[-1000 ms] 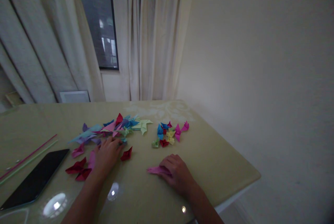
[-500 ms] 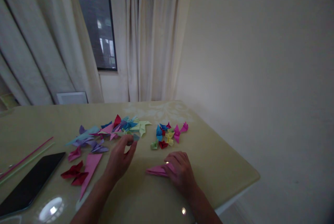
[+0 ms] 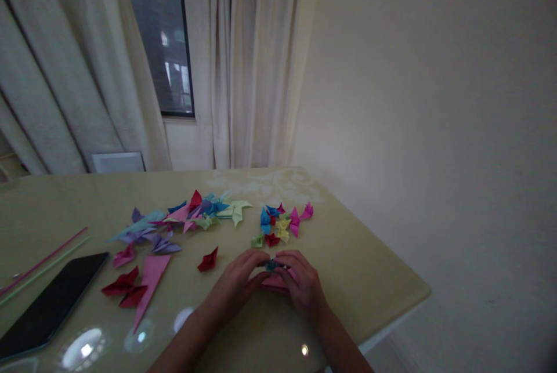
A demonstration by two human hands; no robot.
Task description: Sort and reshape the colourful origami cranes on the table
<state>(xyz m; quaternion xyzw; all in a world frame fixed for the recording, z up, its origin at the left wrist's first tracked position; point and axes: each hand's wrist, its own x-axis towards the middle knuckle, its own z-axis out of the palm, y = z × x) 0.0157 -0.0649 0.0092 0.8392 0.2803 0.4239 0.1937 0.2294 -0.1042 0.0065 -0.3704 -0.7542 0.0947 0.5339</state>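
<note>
Yellowish glossy table [image 3: 361, 257], pale curtains [image 3: 248, 71] behind, where left hand [image 3: 237, 285] and right hand [image 3: 303, 287] pinch 1 blue paper fold [image 3: 272, 265] over pink paper [image 3: 275, 283].

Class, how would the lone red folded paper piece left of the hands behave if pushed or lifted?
The red folded paper piece looks thin, so probably very light. Its raised flaps would likely crush easily. On the glossy table it should slide, not roll.
</note>
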